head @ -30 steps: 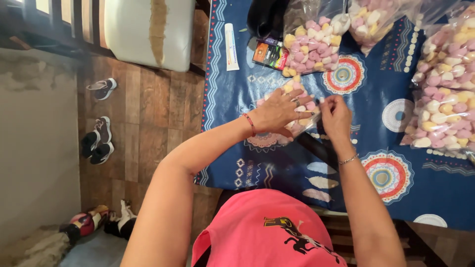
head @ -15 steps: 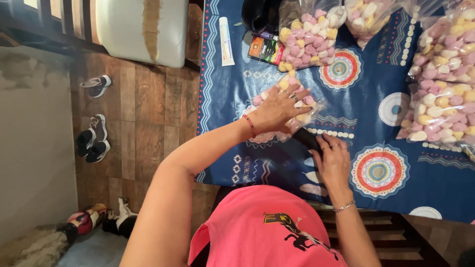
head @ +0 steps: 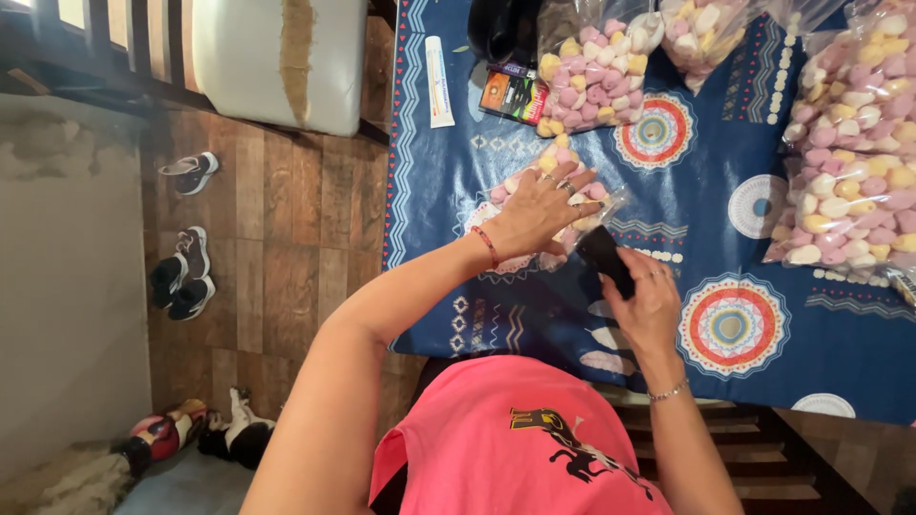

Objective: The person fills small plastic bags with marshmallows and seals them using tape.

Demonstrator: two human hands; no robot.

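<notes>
Blue patterned tablecloth (head: 821, 343); left hand (head: 539, 210) spread flat on marshmallow bag (head: 558, 195); right hand (head: 649, 305) clasps black device (head: 606, 259).

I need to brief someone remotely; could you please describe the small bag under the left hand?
On the blue patterned tablecloth, near its left edge, the left hand presses a small clear bag of marshmallows. Unlike the fuller bags beyond, it lies flat, alone.
</notes>
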